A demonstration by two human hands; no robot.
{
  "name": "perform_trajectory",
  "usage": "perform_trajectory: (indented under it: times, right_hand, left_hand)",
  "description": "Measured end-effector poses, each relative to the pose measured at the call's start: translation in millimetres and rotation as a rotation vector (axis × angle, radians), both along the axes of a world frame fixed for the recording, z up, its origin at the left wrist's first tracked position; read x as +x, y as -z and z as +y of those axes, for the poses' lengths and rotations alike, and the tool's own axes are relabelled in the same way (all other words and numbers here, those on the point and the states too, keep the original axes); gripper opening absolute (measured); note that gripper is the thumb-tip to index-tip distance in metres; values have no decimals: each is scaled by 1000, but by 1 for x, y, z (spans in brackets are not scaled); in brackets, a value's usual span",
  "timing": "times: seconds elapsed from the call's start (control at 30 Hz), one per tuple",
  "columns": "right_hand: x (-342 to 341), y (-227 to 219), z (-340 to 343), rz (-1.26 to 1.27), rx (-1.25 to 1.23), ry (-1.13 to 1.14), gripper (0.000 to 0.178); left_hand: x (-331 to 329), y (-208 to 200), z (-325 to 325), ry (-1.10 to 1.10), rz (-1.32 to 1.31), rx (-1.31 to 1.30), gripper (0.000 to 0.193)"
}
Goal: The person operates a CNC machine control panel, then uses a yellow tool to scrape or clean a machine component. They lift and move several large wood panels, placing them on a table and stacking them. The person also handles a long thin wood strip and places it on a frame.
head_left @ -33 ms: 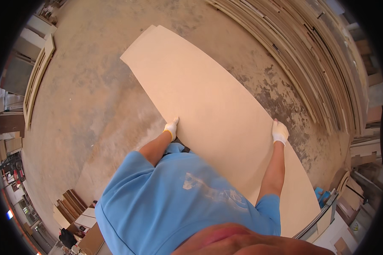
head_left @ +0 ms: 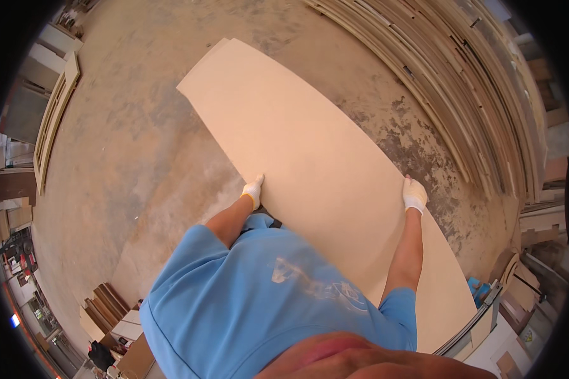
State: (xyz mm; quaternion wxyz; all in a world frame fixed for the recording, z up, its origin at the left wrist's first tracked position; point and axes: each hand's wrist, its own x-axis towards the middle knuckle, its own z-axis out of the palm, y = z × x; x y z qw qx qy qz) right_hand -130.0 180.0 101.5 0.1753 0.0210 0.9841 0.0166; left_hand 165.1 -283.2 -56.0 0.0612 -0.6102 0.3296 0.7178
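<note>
Carrying a big tan board (head_left: 316, 158) flat over the concrete floor (head_left: 126, 126). My left hand (head_left: 253, 191) and right hand (head_left: 415, 194), both gloved, clamp opposite long edges. Best kept level, grips even, far end clear of the stacked boards (head_left: 480, 95) on my right.

A bare, stained grey-brown concrete floor (head_left: 133, 145) is spreading across most of the view, with darker mottled patches showing toward its right side. A long stack of thin pale wooden boards and strips (head_left: 461, 82) is leaning along the right edge, curving with the lens. Pale wooden rectangular frames (head_left: 52, 120) are standing at the upper left. A small pile of short brown and cream board offcuts (head_left: 107, 309) is lying at the lower left. Flat brown cardboard-coloured panels (head_left: 525, 290) are sitting at the lower right.
</note>
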Motion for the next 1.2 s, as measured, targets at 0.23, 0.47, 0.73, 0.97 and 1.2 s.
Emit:
perform_trajectory:
  times: [0.23,0.47,0.73,0.97,1.2]
  right_hand:
    - [-58,51,-20,-51,-67,-66,58]
    - [32,95,-13,-42,-304,53,38]
    - [412,110,30,-649,-343,542,44]
    - [639,141,-1,-510,-692,1314,46]
    - [664,195,-18,-41,-915,1672,33]
  left_hand:
    - [-31,41,-25,44,-69,71,64]
    - [-62,144,-55,1442,-532,-599,87]
    - [-115,135,-4,1643,-220,-362,35]
    - [-114,130,107,2325,-125,-505,51]
    - [-111,50,249,2822,355,-736,58]
